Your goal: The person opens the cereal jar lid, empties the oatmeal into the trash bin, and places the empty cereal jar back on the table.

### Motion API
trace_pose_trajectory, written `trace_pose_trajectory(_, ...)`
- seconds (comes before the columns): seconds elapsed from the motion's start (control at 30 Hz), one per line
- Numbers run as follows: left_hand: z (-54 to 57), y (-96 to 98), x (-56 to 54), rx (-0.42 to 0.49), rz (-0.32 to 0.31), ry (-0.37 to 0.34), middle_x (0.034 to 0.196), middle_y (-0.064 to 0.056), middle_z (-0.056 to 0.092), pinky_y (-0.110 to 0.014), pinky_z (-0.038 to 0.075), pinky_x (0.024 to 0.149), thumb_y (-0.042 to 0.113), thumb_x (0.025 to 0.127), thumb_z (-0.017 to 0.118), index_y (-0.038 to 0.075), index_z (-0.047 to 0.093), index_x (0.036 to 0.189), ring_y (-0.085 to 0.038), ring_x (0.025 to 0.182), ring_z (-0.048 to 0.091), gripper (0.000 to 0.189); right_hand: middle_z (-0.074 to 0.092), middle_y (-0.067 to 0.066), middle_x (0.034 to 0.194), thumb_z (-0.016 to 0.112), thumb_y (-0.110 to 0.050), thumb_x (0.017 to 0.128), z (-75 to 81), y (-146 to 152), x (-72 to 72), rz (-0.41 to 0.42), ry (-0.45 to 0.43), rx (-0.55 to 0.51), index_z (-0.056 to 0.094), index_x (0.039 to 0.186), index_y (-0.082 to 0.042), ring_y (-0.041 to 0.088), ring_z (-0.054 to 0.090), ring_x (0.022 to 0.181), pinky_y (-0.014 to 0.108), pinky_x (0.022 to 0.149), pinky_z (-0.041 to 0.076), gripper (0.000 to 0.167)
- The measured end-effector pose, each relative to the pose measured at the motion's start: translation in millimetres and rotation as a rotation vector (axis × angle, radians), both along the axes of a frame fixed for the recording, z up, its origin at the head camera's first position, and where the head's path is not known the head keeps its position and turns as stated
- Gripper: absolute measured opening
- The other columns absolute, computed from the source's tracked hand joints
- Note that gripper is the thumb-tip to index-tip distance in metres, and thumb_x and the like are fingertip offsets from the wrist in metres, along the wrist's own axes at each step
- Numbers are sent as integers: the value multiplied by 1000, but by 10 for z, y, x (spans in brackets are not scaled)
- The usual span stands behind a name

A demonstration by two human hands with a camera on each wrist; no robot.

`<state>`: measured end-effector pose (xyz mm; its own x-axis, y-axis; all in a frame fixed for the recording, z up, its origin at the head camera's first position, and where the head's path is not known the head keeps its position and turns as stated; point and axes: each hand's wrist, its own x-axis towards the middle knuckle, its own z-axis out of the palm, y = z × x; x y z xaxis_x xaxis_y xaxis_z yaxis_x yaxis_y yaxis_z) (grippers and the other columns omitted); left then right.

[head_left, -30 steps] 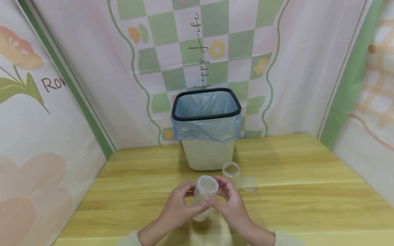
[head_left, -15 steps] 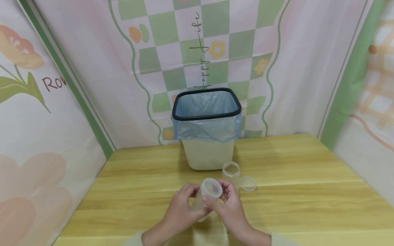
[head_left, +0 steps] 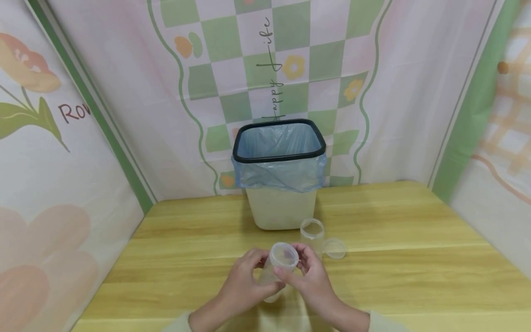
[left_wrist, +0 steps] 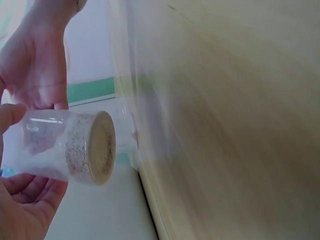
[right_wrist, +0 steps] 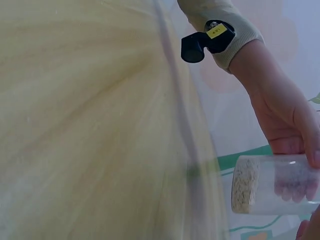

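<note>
Left hand (head_left: 244, 282): curled round the clear jar (head_left: 268, 275) from the left
Right hand (head_left: 314, 282): gripping its upper right
Jar's place: tilted between them, above the near desk (head_left: 186, 258)

The left hand (head_left: 244, 280) faces the right hand (head_left: 312, 281) closely — both curled inward.
</note>
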<state>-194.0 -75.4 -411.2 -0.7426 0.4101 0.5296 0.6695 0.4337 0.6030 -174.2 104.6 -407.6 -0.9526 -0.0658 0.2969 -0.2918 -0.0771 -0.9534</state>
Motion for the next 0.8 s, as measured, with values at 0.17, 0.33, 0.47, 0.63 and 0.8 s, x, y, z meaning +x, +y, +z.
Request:
trace_pose_trajectory(0.17,0,-37,-52,24,-75,-26,104,6,63,-28,54,82,23,76,84,7,64,114,-10,92,61,47,59,16,120,72,-1,83,-20,87,-55,107,61,14,50,124,6,22,57,111,20,99,40,47)
trace_pose_trajectory(0.33,-11,-74,-117,56,-182,-78,108,2,63,-30,54,85,20,79,82,5,62,118,-12,96,61,46,57,21,122,69,1,85,-45,150,-109,191,122,9,48,125,9,19,56,113,22,100,41,45)
trace_pose_trajectory(0.47,-18,-102,-151,68,-249,-168,108,2,63,-31,53,87,19,80,80,6,62,119,-13,98,60,44,56,24,123,66,1,87,-64,182,-133,258,164,-2,48,127,10,21,56,114,23,101,40,44)
trace_pose_trajectory(0.63,-24,-129,-174,67,-306,-286,112,1,62,-31,51,91,18,82,78,7,62,120,-14,102,60,43,57,22,124,61,2,90,-94,209,-152,336,215,-1,47,130,10,22,55,116,24,103,38,42)
trace_pose_trajectory(0.8,-36,-138,-185,37,-332,-313,117,0,60,-31,50,94,18,84,76,5,60,124,-15,106,59,45,57,17,127,54,3,91,-107,221,-157,387,242,-20,44,133,12,22,54,118,29,102,39,44)
